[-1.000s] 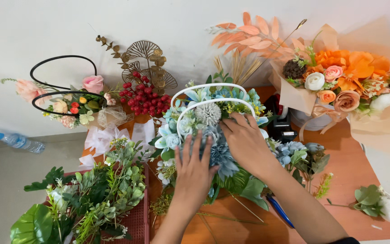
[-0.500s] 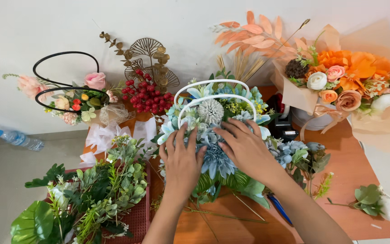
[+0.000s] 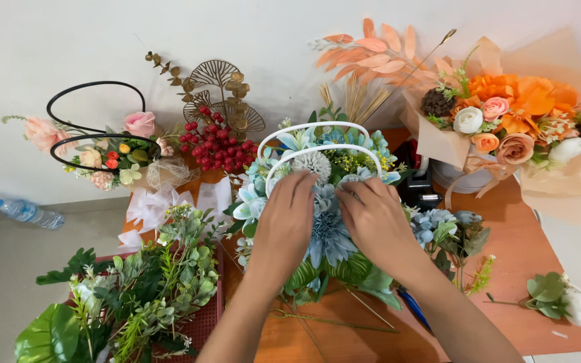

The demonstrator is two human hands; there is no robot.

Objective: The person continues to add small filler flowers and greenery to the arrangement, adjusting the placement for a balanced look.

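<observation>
head view, looking down, close over table (image 3: 546, 249)

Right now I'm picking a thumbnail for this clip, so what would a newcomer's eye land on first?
First, the left hand and right hand pressed into the blue flower arrangement with white looped handles at the centre of the table. Next, the orange bouquet in peach wrapping at the upper right, then the cluster of red berries left of centre against the wall.

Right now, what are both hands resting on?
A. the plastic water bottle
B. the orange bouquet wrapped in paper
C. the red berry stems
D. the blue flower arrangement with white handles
D: the left hand and right hand both press into the blue flower arrangement, just below its white handles.
</observation>
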